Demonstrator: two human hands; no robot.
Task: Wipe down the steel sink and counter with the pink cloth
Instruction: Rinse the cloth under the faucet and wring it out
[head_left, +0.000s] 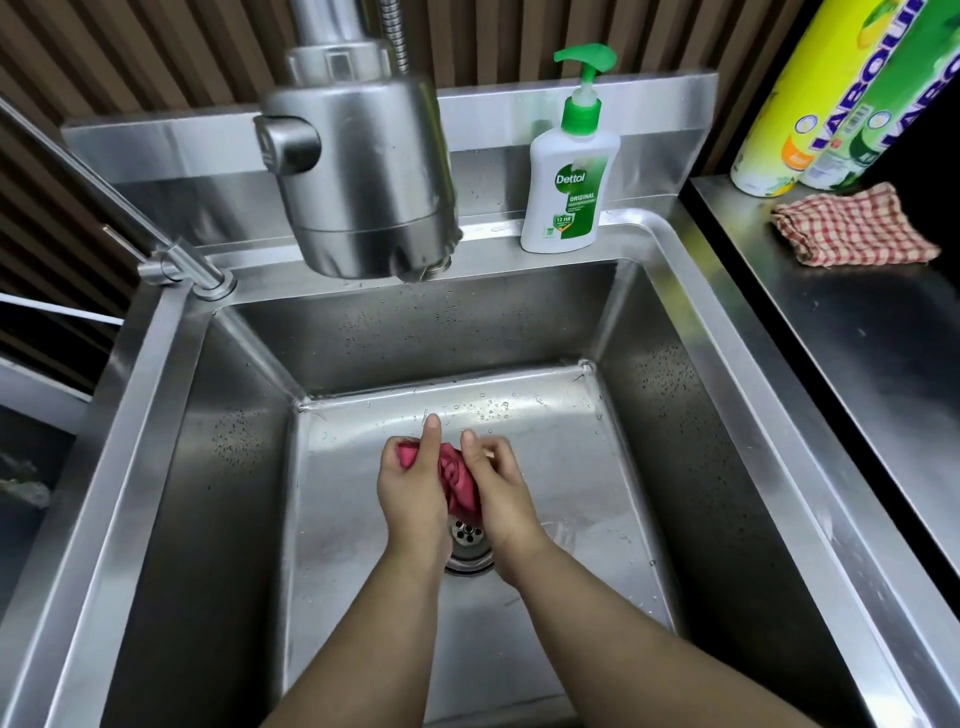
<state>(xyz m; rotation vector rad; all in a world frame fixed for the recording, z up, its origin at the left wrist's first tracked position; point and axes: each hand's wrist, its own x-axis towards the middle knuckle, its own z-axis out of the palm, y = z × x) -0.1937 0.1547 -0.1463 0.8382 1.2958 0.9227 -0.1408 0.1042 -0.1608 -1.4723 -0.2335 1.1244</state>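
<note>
Clamping bunched pink cloth (457, 480) in left hand (410, 491) and right hand (504, 491), twelve o'clock of the drain (467, 538), probably wringing into the steel sink (675, 415).

We find the cloth (458, 480) in the sink (415, 332), between the left hand (410, 493) and right hand (501, 499), above the drain (470, 543). Soap bottle (569, 176) behind, right of the tap (358, 171); towel (852, 226) on the tabletop (857, 338), right, before two bottles (789, 104).
</note>
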